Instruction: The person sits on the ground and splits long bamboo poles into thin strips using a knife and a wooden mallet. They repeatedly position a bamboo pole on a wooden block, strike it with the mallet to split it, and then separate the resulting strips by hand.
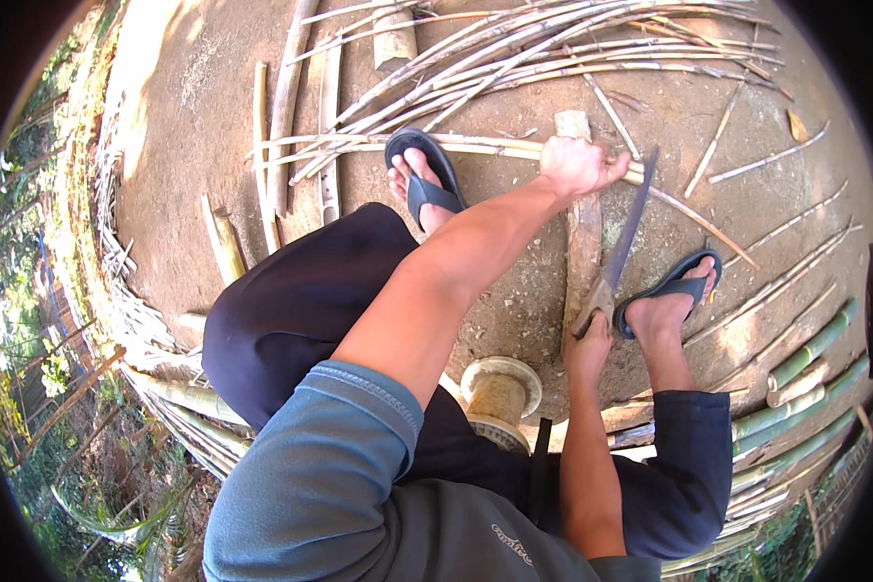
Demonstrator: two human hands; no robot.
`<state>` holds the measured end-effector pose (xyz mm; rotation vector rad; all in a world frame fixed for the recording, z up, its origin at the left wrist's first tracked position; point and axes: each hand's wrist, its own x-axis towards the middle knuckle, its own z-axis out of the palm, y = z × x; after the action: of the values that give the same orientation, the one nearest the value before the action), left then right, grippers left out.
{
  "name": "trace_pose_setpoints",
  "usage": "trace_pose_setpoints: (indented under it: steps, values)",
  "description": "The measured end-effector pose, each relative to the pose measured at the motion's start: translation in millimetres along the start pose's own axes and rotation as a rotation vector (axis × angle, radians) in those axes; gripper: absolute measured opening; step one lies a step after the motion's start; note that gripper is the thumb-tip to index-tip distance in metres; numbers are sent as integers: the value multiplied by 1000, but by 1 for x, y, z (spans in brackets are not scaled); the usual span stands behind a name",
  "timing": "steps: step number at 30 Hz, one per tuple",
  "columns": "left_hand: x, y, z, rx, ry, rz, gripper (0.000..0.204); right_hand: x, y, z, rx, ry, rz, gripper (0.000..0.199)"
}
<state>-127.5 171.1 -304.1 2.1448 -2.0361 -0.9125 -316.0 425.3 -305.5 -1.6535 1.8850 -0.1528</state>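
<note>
The bamboo strip (475, 145) runs almost level across the upper middle of the frame, from the upper left, past a sandalled foot (422, 179), to the lower right, over a wooden block (582, 242) standing on the dirt ground (184, 145). The left hand (577, 165), upper centre, has its fingers wrapped tight around the strip just above the block. The right hand (589, 344), at centre right, grips the handle of a long knife (626, 228); its fingers are closed on the handle, and the blade slants up and right, with its tip touching or just beside the strip near the left hand. A second sandalled foot (674, 296) sits just right of the knife handle. More bamboo poles (572, 48) lie piled along the top, and green ones (810, 354) at lower right.
</note>
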Motion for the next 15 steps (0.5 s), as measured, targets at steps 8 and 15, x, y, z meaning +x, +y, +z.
trace_pose_setpoints:
  steps: [8,15]
  values:
    - [29,86,-141,-50,460,74,72,89,-82,-67,-10,-99,154,54]
    - [-19,195,-360,-364,858,349,64,163,-222,-160,559,69,-326,95]
